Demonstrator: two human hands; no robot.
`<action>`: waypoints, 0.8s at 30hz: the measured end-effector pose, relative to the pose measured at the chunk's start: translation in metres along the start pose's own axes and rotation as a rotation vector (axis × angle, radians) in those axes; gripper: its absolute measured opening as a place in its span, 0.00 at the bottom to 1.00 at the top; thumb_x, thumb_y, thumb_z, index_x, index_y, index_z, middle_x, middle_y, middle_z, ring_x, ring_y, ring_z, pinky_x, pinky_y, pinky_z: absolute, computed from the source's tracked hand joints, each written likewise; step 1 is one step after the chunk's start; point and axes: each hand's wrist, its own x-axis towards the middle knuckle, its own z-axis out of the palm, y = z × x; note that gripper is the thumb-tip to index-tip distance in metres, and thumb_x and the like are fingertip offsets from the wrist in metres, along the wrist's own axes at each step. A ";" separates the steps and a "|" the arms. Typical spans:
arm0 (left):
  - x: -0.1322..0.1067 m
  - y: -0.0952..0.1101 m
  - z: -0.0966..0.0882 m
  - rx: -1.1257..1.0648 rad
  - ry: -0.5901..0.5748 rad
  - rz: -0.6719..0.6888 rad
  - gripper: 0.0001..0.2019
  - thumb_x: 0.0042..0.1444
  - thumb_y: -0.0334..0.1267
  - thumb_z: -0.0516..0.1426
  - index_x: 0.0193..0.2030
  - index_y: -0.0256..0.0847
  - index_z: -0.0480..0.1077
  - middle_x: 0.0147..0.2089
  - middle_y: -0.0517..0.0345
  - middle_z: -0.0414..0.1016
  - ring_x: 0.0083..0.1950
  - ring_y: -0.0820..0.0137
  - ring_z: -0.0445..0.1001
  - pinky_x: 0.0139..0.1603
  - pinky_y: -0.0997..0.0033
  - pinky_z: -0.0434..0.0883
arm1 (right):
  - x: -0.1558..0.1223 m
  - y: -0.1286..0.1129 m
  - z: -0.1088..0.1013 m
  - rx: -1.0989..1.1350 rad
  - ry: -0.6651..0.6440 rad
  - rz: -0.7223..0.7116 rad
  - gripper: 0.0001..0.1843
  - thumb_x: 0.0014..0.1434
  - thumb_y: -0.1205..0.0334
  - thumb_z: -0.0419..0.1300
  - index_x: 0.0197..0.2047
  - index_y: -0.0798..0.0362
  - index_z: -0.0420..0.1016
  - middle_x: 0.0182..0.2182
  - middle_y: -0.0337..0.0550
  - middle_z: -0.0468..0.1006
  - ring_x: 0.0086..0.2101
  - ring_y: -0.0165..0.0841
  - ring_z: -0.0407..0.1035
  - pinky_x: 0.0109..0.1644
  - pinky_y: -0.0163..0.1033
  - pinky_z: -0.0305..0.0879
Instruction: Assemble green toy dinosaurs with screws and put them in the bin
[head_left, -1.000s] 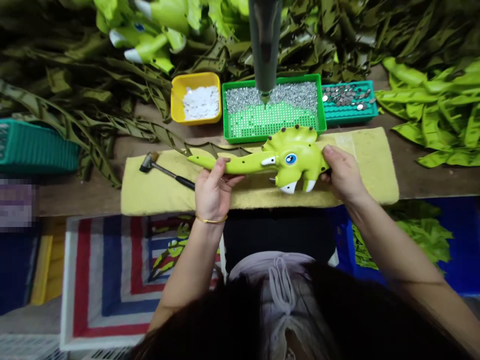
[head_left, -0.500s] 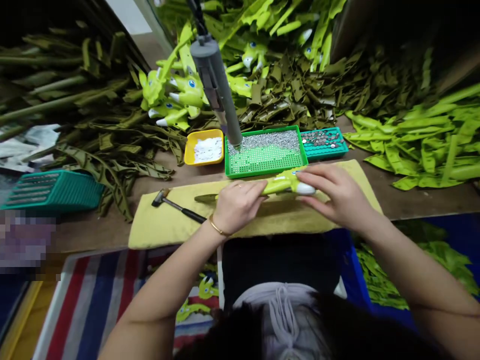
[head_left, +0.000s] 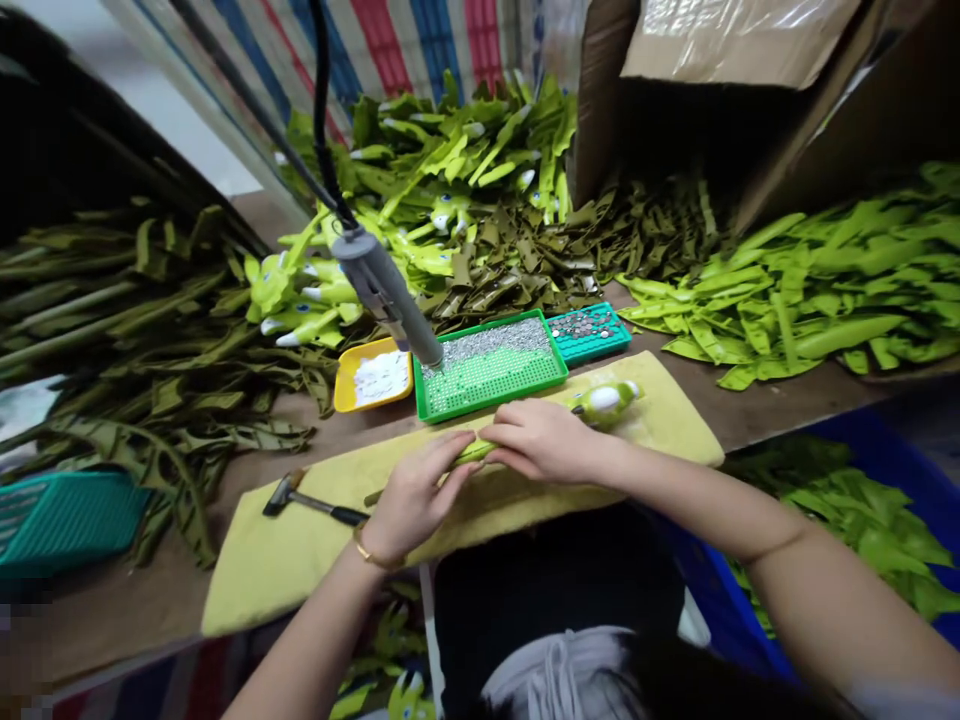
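A lime-green plastic dinosaur toy [head_left: 600, 402] lies along the yellow felt mat [head_left: 300, 545] at the table's front edge, its white-horned head pointing right. My left hand [head_left: 411, 492] presses down on the toy's thin tail end, fingers curled over it. My right hand [head_left: 541, 440] covers the toy's middle, palm down and fingers closed round the body. Only the head and a bit of the tail show between and beside the hands.
A small hammer [head_left: 307, 500] lies on the mat's left. Behind it stand a yellow tray of white bits [head_left: 373, 376], a green tray of screws [head_left: 491, 368] with a hanging grey screwdriver [head_left: 390, 293], and a teal tray [head_left: 589, 331]. Green and olive toy parts pile all around.
The view has tilted up and the toy now lies edge-on under both hands. My right hand slid left from the head onto the body; my left hand stays on the tail.
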 end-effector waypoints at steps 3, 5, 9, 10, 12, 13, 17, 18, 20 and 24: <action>0.004 0.002 -0.001 0.095 0.084 0.053 0.09 0.64 0.35 0.55 0.48 0.34 0.71 0.42 0.45 0.81 0.40 0.65 0.82 0.42 0.70 0.79 | 0.001 0.000 0.004 0.009 0.123 -0.029 0.21 0.68 0.52 0.48 0.43 0.55 0.78 0.32 0.45 0.76 0.32 0.31 0.69 0.34 0.36 0.63; 0.007 0.002 -0.002 0.133 0.117 0.076 0.10 0.62 0.34 0.57 0.50 0.34 0.71 0.42 0.44 0.81 0.40 0.64 0.82 0.41 0.69 0.79 | -0.001 -0.006 -0.004 -0.022 0.185 -0.053 0.21 0.68 0.53 0.47 0.42 0.55 0.78 0.30 0.44 0.76 0.30 0.31 0.69 0.33 0.37 0.63; -0.001 -0.011 -0.008 0.102 0.098 0.127 0.24 0.60 0.28 0.58 0.63 0.41 0.64 0.52 0.43 0.78 0.48 0.62 0.80 0.49 0.64 0.79 | -0.008 0.011 -0.044 -0.070 0.281 -0.015 0.21 0.68 0.51 0.47 0.48 0.52 0.76 0.39 0.43 0.81 0.40 0.33 0.74 0.44 0.39 0.70; -0.008 -0.018 -0.010 0.082 0.072 0.137 0.29 0.59 0.27 0.58 0.67 0.44 0.61 0.54 0.44 0.78 0.50 0.61 0.79 0.50 0.62 0.78 | -0.010 0.030 -0.056 -0.043 0.322 0.058 0.22 0.67 0.47 0.47 0.50 0.51 0.75 0.44 0.43 0.81 0.45 0.33 0.73 0.50 0.40 0.70; -0.026 -0.034 -0.010 0.051 0.004 0.145 0.34 0.59 0.25 0.56 0.71 0.50 0.55 0.54 0.48 0.78 0.53 0.60 0.78 0.51 0.58 0.79 | -0.014 0.086 -0.078 -0.052 0.431 0.412 0.24 0.69 0.48 0.42 0.49 0.51 0.75 0.45 0.46 0.80 0.46 0.35 0.73 0.53 0.44 0.69; -0.035 -0.041 -0.009 0.044 -0.025 0.138 0.35 0.59 0.26 0.55 0.71 0.53 0.53 0.55 0.50 0.78 0.53 0.59 0.78 0.50 0.56 0.79 | -0.015 0.120 -0.085 -0.085 0.456 0.560 0.26 0.69 0.51 0.39 0.49 0.56 0.74 0.45 0.52 0.80 0.45 0.39 0.73 0.52 0.47 0.68; -0.042 -0.041 0.012 0.058 -0.026 0.060 0.33 0.58 0.40 0.56 0.69 0.66 0.54 0.67 0.63 0.64 0.54 0.50 0.77 0.47 0.42 0.79 | -0.012 0.230 -0.079 -0.229 0.145 1.228 0.25 0.64 0.52 0.52 0.57 0.62 0.67 0.48 0.67 0.77 0.49 0.49 0.72 0.52 0.51 0.66; -0.033 -0.032 0.020 0.056 -0.011 0.046 0.34 0.57 0.43 0.58 0.69 0.66 0.53 0.70 0.64 0.60 0.56 0.48 0.75 0.48 0.40 0.78 | -0.009 0.243 -0.071 -0.237 0.102 1.255 0.27 0.62 0.54 0.56 0.58 0.65 0.65 0.49 0.71 0.76 0.50 0.51 0.72 0.52 0.53 0.66; -0.007 -0.010 0.040 0.049 -0.022 0.014 0.38 0.57 0.43 0.59 0.72 0.59 0.49 0.71 0.55 0.59 0.62 0.47 0.70 0.56 0.39 0.74 | -0.002 0.252 -0.057 -0.237 0.088 1.245 0.27 0.60 0.60 0.58 0.58 0.68 0.65 0.49 0.74 0.75 0.50 0.53 0.72 0.52 0.54 0.65; 0.045 0.024 0.087 0.134 0.016 -0.129 0.38 0.59 0.48 0.58 0.71 0.34 0.50 0.68 0.31 0.60 0.70 0.44 0.57 0.66 0.36 0.63 | 0.000 0.238 -0.065 -0.274 0.172 1.197 0.20 0.64 0.66 0.48 0.57 0.63 0.68 0.52 0.68 0.73 0.52 0.49 0.71 0.54 0.52 0.64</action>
